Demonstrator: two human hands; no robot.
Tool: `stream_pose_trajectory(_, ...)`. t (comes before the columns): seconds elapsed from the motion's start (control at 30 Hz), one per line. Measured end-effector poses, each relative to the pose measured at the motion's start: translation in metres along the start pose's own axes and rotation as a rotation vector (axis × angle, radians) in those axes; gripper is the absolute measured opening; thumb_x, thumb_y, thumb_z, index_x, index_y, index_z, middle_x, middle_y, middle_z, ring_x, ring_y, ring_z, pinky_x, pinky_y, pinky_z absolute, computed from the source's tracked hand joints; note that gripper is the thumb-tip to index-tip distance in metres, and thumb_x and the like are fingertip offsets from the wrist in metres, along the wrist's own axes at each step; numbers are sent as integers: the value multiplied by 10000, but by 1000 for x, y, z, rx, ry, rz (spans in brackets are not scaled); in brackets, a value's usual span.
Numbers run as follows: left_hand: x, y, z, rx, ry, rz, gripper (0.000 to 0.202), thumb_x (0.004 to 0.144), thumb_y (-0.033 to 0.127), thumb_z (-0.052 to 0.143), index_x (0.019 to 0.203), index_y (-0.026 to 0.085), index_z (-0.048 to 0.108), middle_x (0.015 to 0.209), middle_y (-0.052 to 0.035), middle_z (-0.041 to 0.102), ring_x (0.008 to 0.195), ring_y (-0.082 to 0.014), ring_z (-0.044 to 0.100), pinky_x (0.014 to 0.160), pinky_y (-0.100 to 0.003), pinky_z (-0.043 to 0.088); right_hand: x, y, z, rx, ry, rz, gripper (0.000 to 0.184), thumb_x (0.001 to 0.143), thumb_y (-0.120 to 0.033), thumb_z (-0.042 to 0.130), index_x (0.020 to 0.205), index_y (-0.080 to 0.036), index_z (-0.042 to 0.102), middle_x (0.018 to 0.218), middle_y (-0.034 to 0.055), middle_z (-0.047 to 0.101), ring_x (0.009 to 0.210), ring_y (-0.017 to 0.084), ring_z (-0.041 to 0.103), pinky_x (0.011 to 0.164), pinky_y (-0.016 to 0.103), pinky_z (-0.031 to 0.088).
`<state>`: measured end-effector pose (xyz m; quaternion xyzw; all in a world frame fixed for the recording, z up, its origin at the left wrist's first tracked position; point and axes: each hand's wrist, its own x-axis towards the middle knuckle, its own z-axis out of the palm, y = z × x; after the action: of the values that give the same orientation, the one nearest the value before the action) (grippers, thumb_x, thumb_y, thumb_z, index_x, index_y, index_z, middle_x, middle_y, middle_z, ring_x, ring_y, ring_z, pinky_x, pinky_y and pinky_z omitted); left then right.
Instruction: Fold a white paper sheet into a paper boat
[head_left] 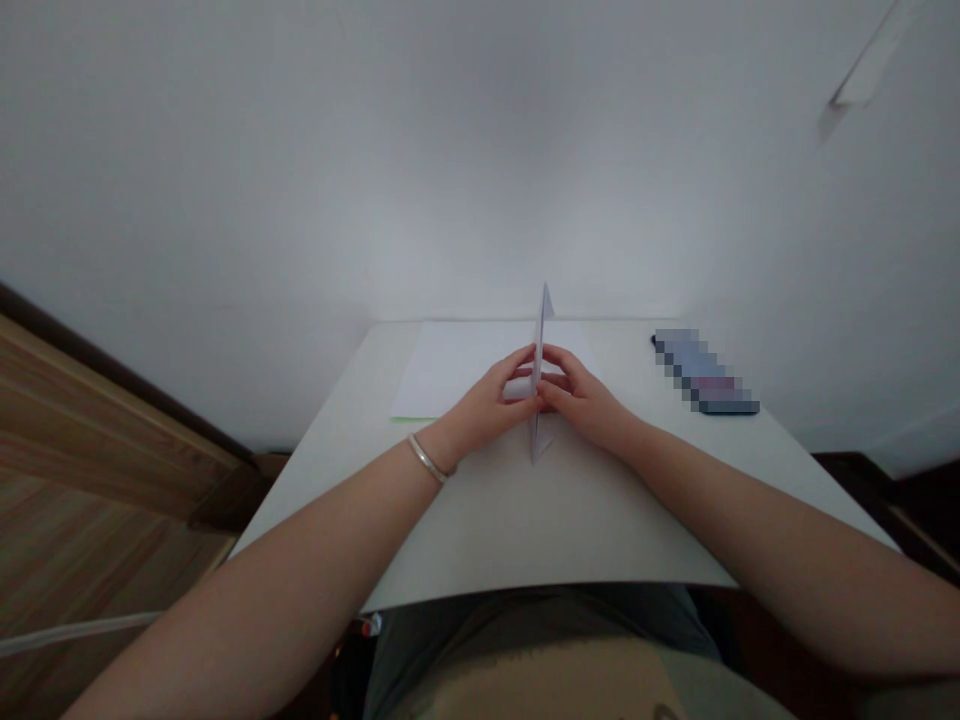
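A folded white paper [541, 320] stands upright on edge at the middle of the white table [525, 520], its pointed tip up. My left hand [491, 400] presses against its left face, fingers closed on it. From the other side my right hand [581, 395] pinches the same paper. A silver bangle [427, 460] circles my left wrist. Both forearms rest over the near part of the table.
A stack of white sheets [450, 375] with a green edge lies behind my hands. A dark flat object [705, 385], blurred out, lies at the table's right. A white wall rises behind the table; wooden flooring shows at the left.
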<state>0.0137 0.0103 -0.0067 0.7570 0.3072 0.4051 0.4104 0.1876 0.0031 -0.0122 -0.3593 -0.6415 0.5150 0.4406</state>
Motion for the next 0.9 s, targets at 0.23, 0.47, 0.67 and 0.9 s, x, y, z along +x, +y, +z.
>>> stream_pose_trajectory(0.23, -1, -3, -1, -47, -20, -30, 653, 799, 300, 640, 1390, 184, 388, 1407, -173, 439, 1260, -304, 474, 1018, -495, 428, -1, -3, 1, 4, 9, 4, 475, 826, -269, 569, 1270, -267, 401, 1380, 114, 472, 1246, 272, 494, 828, 441, 568)
stream_pose_trajectory(0.47, 0, 2, 0, -6, 28, -6, 632, 748, 156, 553, 1362, 149, 402, 1333, -157, 497, 1183, -260, 531, 1032, -453, 418, -3, -13, 4, -131, 64, -62, 539, 784, -216, 545, 1296, -232, 379, 1380, 145, 457, 1197, 276, 529, 788, 428, 577)
stream_pose_trajectory(0.67, 1, 9, 2, 43, 107, 5, 659, 642, 90, 470, 1300, 103, 441, 1288, -157, 523, 1161, -245, 521, 1008, -409, 429, -6, -15, 4, -347, 185, -178, 708, 700, -106, 490, 1377, -230, 324, 1433, 148, 386, 1231, 286, 484, 646, 328, 580)
stream_pose_trajectory(0.9, 0, 9, 5, 190, 161, 35, 640, 677, 84, 483, 1311, 154, 436, 1269, -125, 523, 1150, -240, 509, 1019, -427, 407, -5, -11, 5, -389, 192, -174, 678, 751, -126, 477, 1399, -242, 315, 1435, 132, 393, 1152, 257, 543, 694, 336, 576)
